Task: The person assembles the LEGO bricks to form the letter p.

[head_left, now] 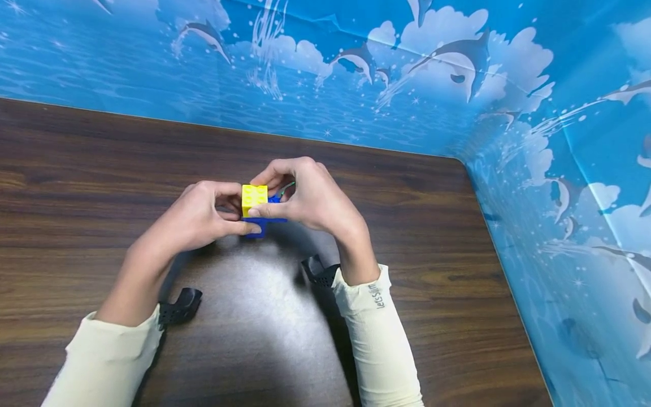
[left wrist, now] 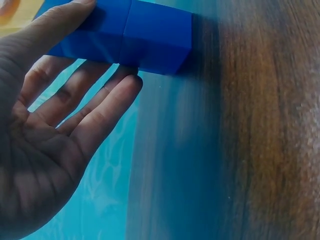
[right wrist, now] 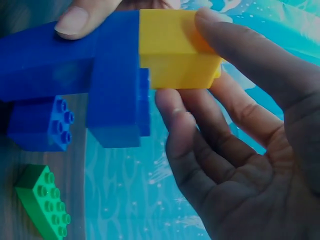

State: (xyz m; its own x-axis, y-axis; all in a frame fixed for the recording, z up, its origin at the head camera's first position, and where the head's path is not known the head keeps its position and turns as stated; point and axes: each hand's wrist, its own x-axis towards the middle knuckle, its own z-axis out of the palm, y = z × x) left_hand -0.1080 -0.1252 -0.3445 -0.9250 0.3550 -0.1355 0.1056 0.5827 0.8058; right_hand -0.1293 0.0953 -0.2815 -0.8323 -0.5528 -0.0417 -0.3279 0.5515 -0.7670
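Yellow studded brick [head_left: 255,194], centre-left head view | right hand [head_left: 320,195]: pinching it | left hand [head_left: 200,217]: gripping blue bricks [right wrist: 115,75] | square, even pressure advisable

We see a blue sheet [head_left: 152,90] with dolphins [head_left: 477,59].
It has white clouds [head_left: 529,56] too, and goes along the back and right side of our brown, stripy table [head_left: 437,254].
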